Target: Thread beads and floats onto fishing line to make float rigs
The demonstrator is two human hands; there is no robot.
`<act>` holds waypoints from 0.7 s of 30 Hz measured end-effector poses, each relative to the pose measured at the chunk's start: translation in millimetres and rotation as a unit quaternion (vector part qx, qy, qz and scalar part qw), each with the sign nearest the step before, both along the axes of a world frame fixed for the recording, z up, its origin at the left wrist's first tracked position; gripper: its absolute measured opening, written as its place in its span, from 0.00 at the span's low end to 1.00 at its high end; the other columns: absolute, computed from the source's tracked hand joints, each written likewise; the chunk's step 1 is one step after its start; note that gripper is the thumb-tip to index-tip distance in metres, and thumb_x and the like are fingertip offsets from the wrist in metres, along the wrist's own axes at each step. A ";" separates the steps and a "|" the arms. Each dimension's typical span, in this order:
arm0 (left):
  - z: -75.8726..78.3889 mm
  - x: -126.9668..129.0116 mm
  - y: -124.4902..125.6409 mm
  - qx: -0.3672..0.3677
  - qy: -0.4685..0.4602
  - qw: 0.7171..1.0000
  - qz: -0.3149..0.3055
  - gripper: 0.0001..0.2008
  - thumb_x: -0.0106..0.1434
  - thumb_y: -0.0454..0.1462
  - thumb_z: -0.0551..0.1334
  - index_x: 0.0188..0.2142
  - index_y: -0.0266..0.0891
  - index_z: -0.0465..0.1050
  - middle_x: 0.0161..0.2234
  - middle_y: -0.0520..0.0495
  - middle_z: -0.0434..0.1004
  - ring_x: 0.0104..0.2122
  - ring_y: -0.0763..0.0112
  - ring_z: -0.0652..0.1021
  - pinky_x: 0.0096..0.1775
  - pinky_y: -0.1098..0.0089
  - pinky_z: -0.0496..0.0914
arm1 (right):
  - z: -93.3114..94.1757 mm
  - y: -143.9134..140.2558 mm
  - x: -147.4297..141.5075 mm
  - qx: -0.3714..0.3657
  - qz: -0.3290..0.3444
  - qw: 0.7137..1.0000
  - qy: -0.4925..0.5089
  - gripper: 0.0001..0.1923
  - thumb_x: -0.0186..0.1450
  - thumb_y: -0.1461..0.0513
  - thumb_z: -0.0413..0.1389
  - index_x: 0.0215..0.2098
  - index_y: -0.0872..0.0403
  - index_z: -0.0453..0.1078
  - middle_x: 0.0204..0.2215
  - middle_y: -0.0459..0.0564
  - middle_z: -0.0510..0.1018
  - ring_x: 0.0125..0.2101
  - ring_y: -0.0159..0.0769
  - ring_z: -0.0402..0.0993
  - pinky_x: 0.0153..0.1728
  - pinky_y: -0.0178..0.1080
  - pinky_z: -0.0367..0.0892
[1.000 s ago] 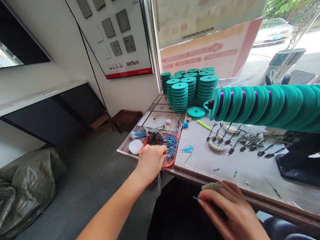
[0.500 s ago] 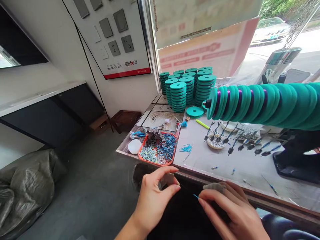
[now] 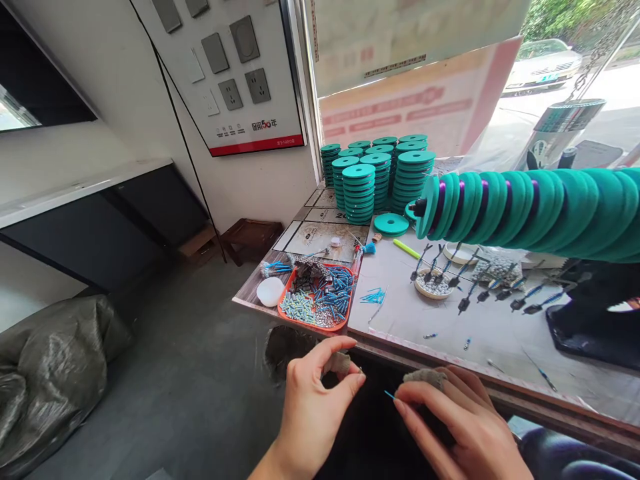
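Observation:
My right hand pinches a thin blue tube between thumb and finger, and the tip points toward my left. My left hand is closed in a pinch just beyond that tip, with a tiny bit at the fingertips too small to name. Grey wraps cover a finger on each hand. Both hands are in front of the table's near edge, apart from each other. On the table, nearest my left hand, is an orange tray of small springs, tubes and metal parts. Several short blue tubes lie to its right.
Stacks of green foam spools stand at the back. A rod of green spools reaches in from the right above a dish of white beads and several hanging small rigs. A white lid is beside the tray.
My left hand has shifted slightly right and its pinch has closed further. The right hand has moved slightly left with the blue tube. The view has shifted a little.

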State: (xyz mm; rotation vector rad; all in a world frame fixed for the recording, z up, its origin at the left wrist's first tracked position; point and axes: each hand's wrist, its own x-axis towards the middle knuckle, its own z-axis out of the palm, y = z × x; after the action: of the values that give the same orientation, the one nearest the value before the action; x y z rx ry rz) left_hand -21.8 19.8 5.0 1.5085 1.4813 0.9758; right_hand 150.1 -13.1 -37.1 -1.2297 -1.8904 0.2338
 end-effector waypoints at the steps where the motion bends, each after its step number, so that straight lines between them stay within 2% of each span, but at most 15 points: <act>1: -0.5 0.1 -1.0 0.007 0.006 1.000 0.000 0.15 0.50 0.29 0.65 0.38 0.44 0.75 0.23 0.57 0.78 0.25 0.74 0.77 0.32 0.76 0.70 | -0.6 -0.1 -0.3 -0.001 -0.004 1.000 0.001 0.06 0.65 0.64 0.49 0.32 0.49 0.66 0.24 0.42 0.72 0.26 0.34 0.68 0.39 0.41 0.53; 5: -2.9 0.2 -3.7 0.052 0.045 0.998 0.000 0.17 0.50 0.27 0.65 0.39 0.44 0.74 0.24 0.56 0.78 0.26 0.73 0.78 0.33 0.74 0.70 | 0.1 -0.2 -1.1 -0.004 -0.008 1.000 0.000 0.06 0.65 0.64 0.49 0.32 0.50 0.65 0.24 0.42 0.72 0.25 0.34 0.68 0.39 0.41 0.53; 12: -7.9 -0.5 -5.1 0.168 0.105 0.980 -0.009 0.20 0.50 0.24 0.64 0.41 0.45 0.72 0.25 0.56 0.76 0.25 0.73 0.78 0.31 0.74 0.72 | 13.3 3.3 -0.7 0.041 -0.007 0.999 -0.013 0.07 0.63 0.66 0.49 0.30 0.50 0.65 0.22 0.40 0.72 0.23 0.31 0.69 0.37 0.37 0.55; 16: -8.4 -0.8 -6.5 0.239 0.136 0.961 -0.015 0.20 0.52 0.24 0.64 0.42 0.45 0.71 0.26 0.56 0.75 0.25 0.74 0.77 0.31 0.74 0.72 | 9.2 2.3 -1.3 0.033 -0.015 0.999 0.000 0.07 0.64 0.66 0.48 0.30 0.50 0.65 0.22 0.40 0.72 0.23 0.32 0.68 0.38 0.38 0.54; 21: -10.3 4.6 -8.6 0.329 0.165 0.929 -0.043 0.15 0.55 0.25 0.62 0.41 0.41 0.70 0.24 0.54 0.75 0.24 0.72 0.75 0.29 0.72 0.71 | 2.6 0.9 -5.3 0.009 -0.019 1.000 0.013 0.06 0.65 0.64 0.49 0.31 0.49 0.66 0.22 0.41 0.72 0.24 0.34 0.68 0.39 0.41 0.54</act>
State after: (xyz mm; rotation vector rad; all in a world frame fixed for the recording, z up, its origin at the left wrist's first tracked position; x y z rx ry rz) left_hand -17.2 11.2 -5.4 2.2914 1.3545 1.2908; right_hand 144.8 -12.2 -34.5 -1.2433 -1.8423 0.2115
